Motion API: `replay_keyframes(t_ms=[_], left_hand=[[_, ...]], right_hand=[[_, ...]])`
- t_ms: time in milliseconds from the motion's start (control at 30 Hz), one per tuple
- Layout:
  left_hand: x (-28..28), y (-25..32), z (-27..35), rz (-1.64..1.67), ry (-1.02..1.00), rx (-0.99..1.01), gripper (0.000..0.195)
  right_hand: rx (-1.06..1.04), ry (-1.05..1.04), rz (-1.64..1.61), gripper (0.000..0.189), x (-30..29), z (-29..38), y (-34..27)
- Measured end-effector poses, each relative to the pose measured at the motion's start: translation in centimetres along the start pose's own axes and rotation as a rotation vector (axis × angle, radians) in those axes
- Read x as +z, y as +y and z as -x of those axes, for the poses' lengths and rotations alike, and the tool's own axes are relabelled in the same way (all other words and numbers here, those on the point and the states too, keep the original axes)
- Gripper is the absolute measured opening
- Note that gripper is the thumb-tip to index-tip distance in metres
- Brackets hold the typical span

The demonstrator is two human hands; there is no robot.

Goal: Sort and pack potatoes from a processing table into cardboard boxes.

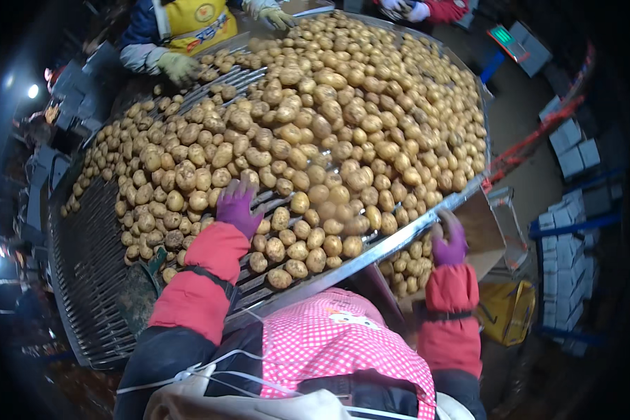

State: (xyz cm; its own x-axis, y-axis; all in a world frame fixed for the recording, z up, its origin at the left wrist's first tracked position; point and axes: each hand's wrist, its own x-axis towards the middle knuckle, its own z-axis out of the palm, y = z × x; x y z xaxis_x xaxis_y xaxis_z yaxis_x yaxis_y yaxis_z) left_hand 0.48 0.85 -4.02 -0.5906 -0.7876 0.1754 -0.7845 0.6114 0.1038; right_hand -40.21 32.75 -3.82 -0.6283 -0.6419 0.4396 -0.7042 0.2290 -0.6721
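My left hand (240,207), in a purple glove with bare fingertips, lies with spread fingers at the edge of a heap of potatoes (320,105). Its fingertips touch potatoes, but it grips none. Just beyond the metal rim (399,236) of the sorting table, my right hand (450,244) hovers over a cardboard box (472,226) that holds potatoes (410,265). Its fingers are bent and apart, with no potato visible in them. Between my hands, loose potatoes (294,249) lie on the metal bars of the table.
Across the heap, a co-worker's gloved hands (178,68) rest by the bars, and another person's gloved hands (407,9) show at the far edge. A dark green scoop-like object (142,296) lies beside my left forearm. Right, there are a scale display (502,35), a yellow crate (509,312) and stacked boxes (562,262).
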Motion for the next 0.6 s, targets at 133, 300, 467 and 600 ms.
replay_keyframes(t_ms=[133, 300, 467, 600], left_hand=[[-1.2, -0.7, 0.7, 0.119, 0.039, 0.047, 0.051], [-2.8, 0.4, 0.1, 0.180, 0.005, -0.004, 0.047], [-2.9, 1.2, -1.2, 0.235, 0.046, -0.021, 0.042], [-3.0, 0.7, -1.7, 0.283, 0.154, -0.018, 0.027]], right_hand=[[-0.304, -0.310, 0.086, 0.049, 11.9, -14.6, -7.1], [-0.445, -0.466, 0.338, 0.063, 23.0, -24.8, -8.0], [0.071, -0.553, -0.433, 0.056, 23.7, -26.8, -5.0], [0.496, -0.349, -1.055, 0.055, 13.8, -22.1, -5.0]])
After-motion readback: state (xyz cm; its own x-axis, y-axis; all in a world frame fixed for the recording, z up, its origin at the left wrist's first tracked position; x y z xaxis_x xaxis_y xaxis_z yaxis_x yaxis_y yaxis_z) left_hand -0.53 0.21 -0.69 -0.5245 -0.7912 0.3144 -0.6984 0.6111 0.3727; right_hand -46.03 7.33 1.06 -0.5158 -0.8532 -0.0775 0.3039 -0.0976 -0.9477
